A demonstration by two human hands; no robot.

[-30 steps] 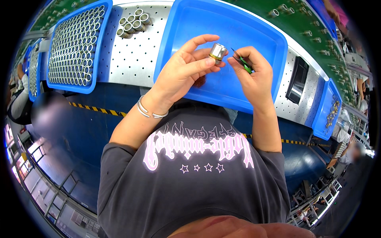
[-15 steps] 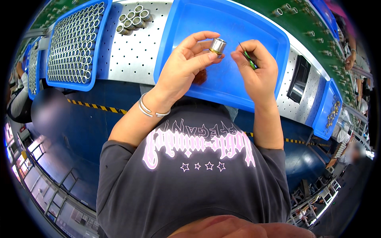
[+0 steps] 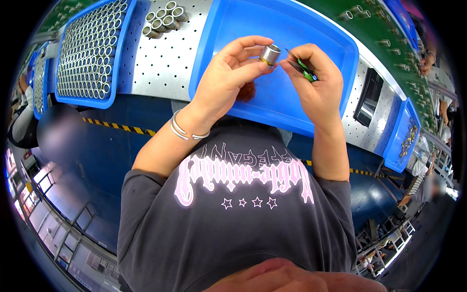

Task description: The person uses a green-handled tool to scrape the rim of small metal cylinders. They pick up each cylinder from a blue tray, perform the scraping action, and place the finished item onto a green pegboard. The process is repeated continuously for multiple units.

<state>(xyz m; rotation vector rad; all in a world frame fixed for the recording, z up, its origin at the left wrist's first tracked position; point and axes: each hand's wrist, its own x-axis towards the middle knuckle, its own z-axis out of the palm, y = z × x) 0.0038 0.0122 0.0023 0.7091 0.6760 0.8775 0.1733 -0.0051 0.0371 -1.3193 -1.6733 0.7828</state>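
left hand (image 3: 228, 80) fingers pinch the short metal sleeve (image 3: 270, 54), open end up, right beside the right hand (image 3: 316, 82) pinching green-handled tweezers (image 3: 301, 68) aimed at it

Lower part of the metal ring (image 3: 269, 53) is covered by the left hand (image 3: 228, 80) fingers, so its full height can't be read. Green-handled tool (image 3: 302, 69) is mostly buried in the right hand (image 3: 316, 85); only the thin tip and a bit of handle show, tool type unclear. Dark reddish patch (image 3: 247, 91) on the blue tray (image 3: 292, 29) sits half behind the left hand, can't tell what it is. Small parts in the far right blue bin (image 3: 406, 141) are too small to identify. Person at left (image 3: 58, 138) is blurred, another at the right rim (image 3: 433, 63) is cut off
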